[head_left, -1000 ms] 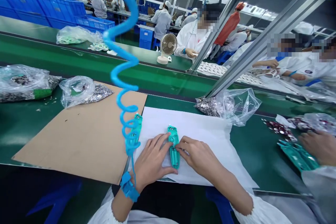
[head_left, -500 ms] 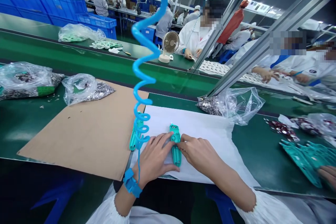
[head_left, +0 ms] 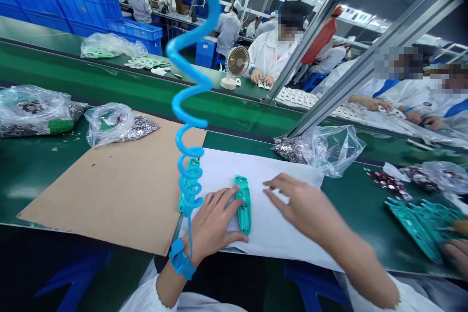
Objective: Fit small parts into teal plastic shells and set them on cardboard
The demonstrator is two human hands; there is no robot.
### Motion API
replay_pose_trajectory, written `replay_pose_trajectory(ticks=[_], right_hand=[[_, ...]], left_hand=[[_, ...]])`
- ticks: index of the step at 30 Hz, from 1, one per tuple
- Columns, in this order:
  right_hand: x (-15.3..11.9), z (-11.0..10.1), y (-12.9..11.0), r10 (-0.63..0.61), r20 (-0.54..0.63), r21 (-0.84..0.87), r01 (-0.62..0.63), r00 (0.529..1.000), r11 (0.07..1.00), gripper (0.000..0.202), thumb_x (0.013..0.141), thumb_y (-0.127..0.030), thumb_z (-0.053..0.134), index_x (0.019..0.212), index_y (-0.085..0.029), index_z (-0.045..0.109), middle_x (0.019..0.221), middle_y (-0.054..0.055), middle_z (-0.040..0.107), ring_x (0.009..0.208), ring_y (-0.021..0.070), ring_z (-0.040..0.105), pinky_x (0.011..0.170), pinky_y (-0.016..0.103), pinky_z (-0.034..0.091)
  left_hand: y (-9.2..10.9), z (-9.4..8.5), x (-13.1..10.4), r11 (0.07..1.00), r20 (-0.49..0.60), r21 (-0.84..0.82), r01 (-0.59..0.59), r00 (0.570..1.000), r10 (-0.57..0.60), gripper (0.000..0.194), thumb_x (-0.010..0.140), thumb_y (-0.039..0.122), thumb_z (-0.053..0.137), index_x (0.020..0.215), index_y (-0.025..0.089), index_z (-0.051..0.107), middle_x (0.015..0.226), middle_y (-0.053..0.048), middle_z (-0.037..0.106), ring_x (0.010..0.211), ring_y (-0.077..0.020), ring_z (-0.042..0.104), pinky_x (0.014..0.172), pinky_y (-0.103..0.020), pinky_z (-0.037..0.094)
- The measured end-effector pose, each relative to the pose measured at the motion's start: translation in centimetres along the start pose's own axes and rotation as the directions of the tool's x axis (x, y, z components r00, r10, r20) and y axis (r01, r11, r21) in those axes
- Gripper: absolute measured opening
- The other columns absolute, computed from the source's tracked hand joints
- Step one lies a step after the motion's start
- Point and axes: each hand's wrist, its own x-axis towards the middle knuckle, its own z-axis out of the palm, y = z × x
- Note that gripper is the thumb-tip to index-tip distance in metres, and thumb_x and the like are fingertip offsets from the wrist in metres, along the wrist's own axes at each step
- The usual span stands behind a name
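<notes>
A teal plastic casing half (head_left: 243,212) with moulded recesses lies lengthwise on a white sheet (head_left: 292,234). My left hand (head_left: 215,222) holds it in place, fingertips on its upper left side and thumb by its lower end. A blue strap (head_left: 182,259) with a coiled cord (head_left: 188,122) circles my left wrist. To the right of the casing, above the sheet, my right hand (head_left: 303,204) is raised with its thumb and fingers apart; I see nothing between them. Another teal casing (head_left: 192,175) lies to the left, partly behind the cord.
Brown cardboard (head_left: 109,195) covers the table at left. Bags of small metal parts (head_left: 141,126) stand behind it, and another bag (head_left: 325,148) is by the slanted metal post (head_left: 329,83). At right are dark red pieces (head_left: 389,183), teal parts (head_left: 417,224) and another person's hand (head_left: 458,253).
My right hand has left the casing, moving right and slightly up, with its fingers opening. My left hand stays on the casing. At right, the other person's hand has shifted by the teal parts.
</notes>
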Motion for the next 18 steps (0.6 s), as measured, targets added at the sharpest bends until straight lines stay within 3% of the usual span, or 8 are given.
replay_pose_trajectory(ticks=[2, 3, 5, 7, 10, 12, 16, 18], right_hand=[[0.5, -2.6, 3.7, 0.169, -0.242, 0.017, -0.170, 0.955, 0.985, 0.033, 0.098, -0.041, 0.044, 0.107, -0.023, 0.070, 0.108, 0.008, 0.069, 0.092, 0.0226, 0.067, 0.081, 0.032, 0.048], [1.0, -3.8, 5.9, 0.285, -0.337, 0.005, -0.301, 0.897, 0.954, 0.036, 0.097, -0.044, 0.044, 0.107, -0.021, 0.070, 0.105, 0.010, 0.070, 0.094, 0.0249, 0.067, 0.084, 0.034, 0.048], [2.2, -5.6, 10.4, 0.500, -0.370, -0.026, -0.547, 0.783, 0.837, 0.041, 0.097, -0.043, 0.041, 0.112, -0.018, 0.070, 0.105, 0.014, 0.070, 0.100, 0.0296, 0.065, 0.084, 0.036, 0.047], [3.8, -6.2, 14.5, 0.600, -0.162, -0.110, -0.618, 0.784, 0.778, 0.042, 0.097, -0.035, 0.038, 0.116, -0.014, 0.069, 0.111, 0.017, 0.069, 0.105, 0.0310, 0.064, 0.083, 0.035, 0.047], [6.6, -5.1, 18.0, 0.532, 0.082, -0.121, -0.522, 0.843, 0.844, 0.028, 0.091, -0.021, 0.049, 0.102, -0.016, 0.075, 0.104, 0.011, 0.073, 0.101, 0.0216, 0.067, 0.082, 0.025, 0.046], [8.5, -3.6, 18.7, 0.496, 0.138, -0.131, -0.481, 0.857, 0.867, 0.025, 0.087, -0.017, 0.054, 0.100, -0.015, 0.075, 0.103, 0.011, 0.073, 0.100, 0.0195, 0.067, 0.083, 0.023, 0.046], [11.0, -1.1, 18.5, 0.522, 0.112, -0.194, -0.496, 0.846, 0.846, 0.035, 0.085, -0.016, 0.058, 0.117, -0.005, 0.066, 0.117, 0.024, 0.065, 0.105, 0.0268, 0.066, 0.085, 0.031, 0.048], [11.5, -0.3, 18.6, 0.515, 0.115, -0.208, -0.487, 0.849, 0.849, 0.037, 0.084, -0.014, 0.059, 0.120, -0.003, 0.064, 0.118, 0.026, 0.064, 0.107, 0.0272, 0.065, 0.087, 0.031, 0.047]], left_hand=[[-0.2, 0.2, -0.1, 1.000, -0.027, -0.003, -0.006, 1.000, 0.006, 0.075, 0.069, 0.053, 0.081, 0.132, 0.026, 0.049, 0.152, -0.011, 0.042, 0.137, -0.0346, 0.042, 0.106, -0.054, 0.043], [-0.3, 0.3, -0.2, 1.000, -0.044, -0.004, -0.008, 0.999, 0.008, 0.074, 0.070, 0.053, 0.081, 0.132, 0.027, 0.050, 0.152, -0.011, 0.042, 0.137, -0.0345, 0.042, 0.106, -0.054, 0.043], [-0.6, 0.6, -0.3, 1.000, -0.074, -0.003, -0.013, 0.997, 0.013, 0.071, 0.071, 0.051, 0.080, 0.132, 0.029, 0.050, 0.152, -0.009, 0.043, 0.138, -0.0337, 0.042, 0.107, -0.053, 0.043], [-0.8, 0.7, -0.3, 1.000, -0.081, 0.000, -0.017, 0.997, 0.017, 0.069, 0.073, 0.050, 0.080, 0.132, 0.030, 0.050, 0.152, -0.008, 0.042, 0.138, -0.0328, 0.041, 0.107, -0.051, 0.043], [-0.9, 0.6, -0.2, 1.000, -0.056, 0.000, -0.008, 0.998, 0.008, 0.066, 0.072, 0.047, 0.081, 0.130, 0.030, 0.052, 0.153, -0.008, 0.042, 0.137, -0.0328, 0.043, 0.104, -0.050, 0.046], [-0.9, 0.5, -0.2, 1.000, -0.037, 0.001, 0.002, 0.999, -0.002, 0.066, 0.072, 0.046, 0.082, 0.128, 0.031, 0.052, 0.153, -0.007, 0.042, 0.136, -0.0330, 0.044, 0.103, -0.050, 0.046], [-0.9, 0.5, -0.3, 1.000, -0.050, 0.004, 0.010, 0.999, -0.010, 0.066, 0.072, 0.044, 0.083, 0.129, 0.031, 0.052, 0.153, -0.007, 0.042, 0.136, -0.0323, 0.044, 0.104, -0.050, 0.046], [-0.9, 0.6, -0.3, 1.000, -0.067, -0.001, 0.010, 0.998, -0.010, 0.067, 0.072, 0.045, 0.082, 0.130, 0.031, 0.052, 0.153, -0.007, 0.041, 0.135, -0.0318, 0.045, 0.105, -0.049, 0.046]])
